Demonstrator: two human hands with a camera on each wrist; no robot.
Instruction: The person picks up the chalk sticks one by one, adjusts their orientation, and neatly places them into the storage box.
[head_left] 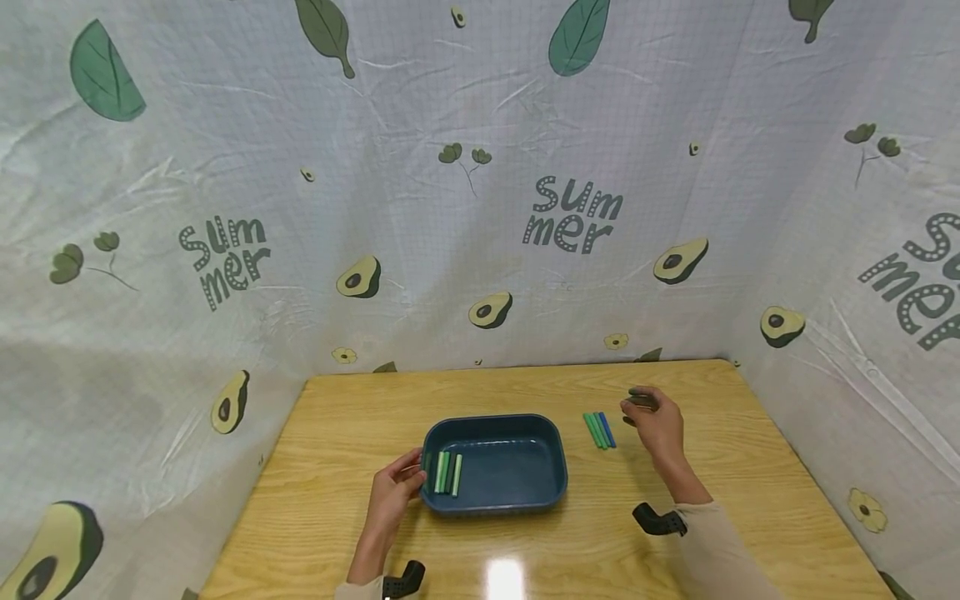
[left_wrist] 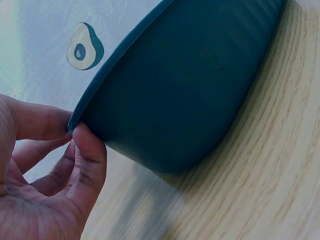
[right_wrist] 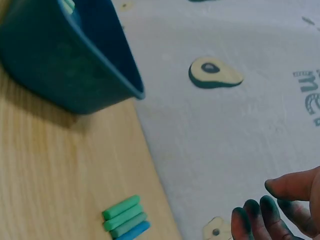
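The left side of a dark teal plastic basin (head_left: 510, 508) is pinched at its rim between thumb and fingers of my left hand (head_left: 395, 490); the left wrist view shows this pinch up close. Several light and dark green chalk-like sticks (head_left: 457, 475) lie side by side inside, near the basin's left wall. To the right of the basin, a short row of green sticks (right_wrist: 122, 207) and one blue stick (right_wrist: 133, 231) rests on the table. My right hand (head_left: 657, 423) hovers just right of that row, holding nothing, fingers loosely bent and fingertips (right_wrist: 270, 206) smeared dark green.
A light wood-grain table (head_left: 360, 417) carries everything. Behind it and at both sides hangs a white sheet (head_left: 420, 217) printed with avocados, leaves and lettering. A black wrist-worn device (head_left: 660, 520) sits on the right forearm, and a similar black device (head_left: 403, 581) on the left.
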